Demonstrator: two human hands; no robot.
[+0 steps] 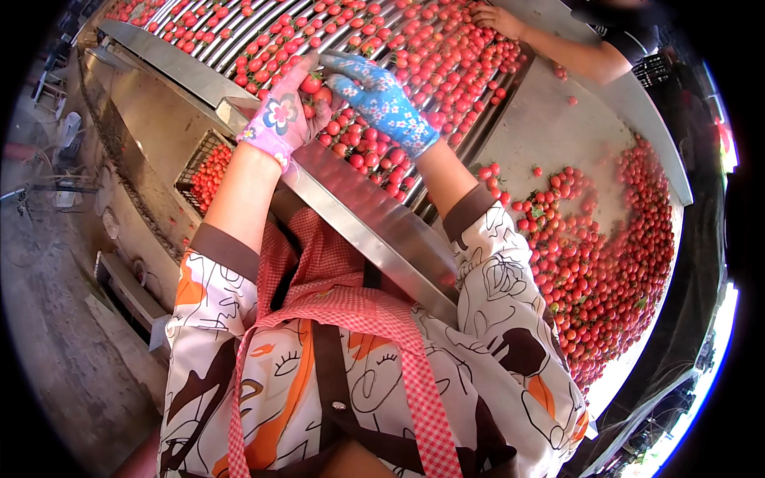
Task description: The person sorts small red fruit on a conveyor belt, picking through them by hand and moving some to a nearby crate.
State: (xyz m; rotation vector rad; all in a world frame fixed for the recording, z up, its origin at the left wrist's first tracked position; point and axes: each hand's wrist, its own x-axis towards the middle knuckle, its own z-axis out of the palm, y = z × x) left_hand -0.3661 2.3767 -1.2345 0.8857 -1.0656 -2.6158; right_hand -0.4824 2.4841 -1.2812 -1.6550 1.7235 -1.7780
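Observation:
My left hand (285,119), in a pink glove with flower print, cups a few red tomatoes (322,95) between its thumb and fingers. Beside it, my right hand (386,103), in a blue flowered glove, reaches leftward with fingers stretched and thumb apart. Its fingertips come close to those of my left hand, just over the tomatoes; whether they touch I cannot tell. Both hands are above a metal roller conveyor (213,52) strewn with small red tomatoes. Below my hands, more tomatoes (368,150) lie on the rollers against a metal side rail (362,215).
At right, a metal tray (522,131) carries a large heap of tomatoes (594,295). A crate of tomatoes (211,171) stands lower at left, beside the conveyor frame. Across the belt, another person's bare hand (498,20) reaches into the tomatoes. A dark crate (652,70) sits at far right.

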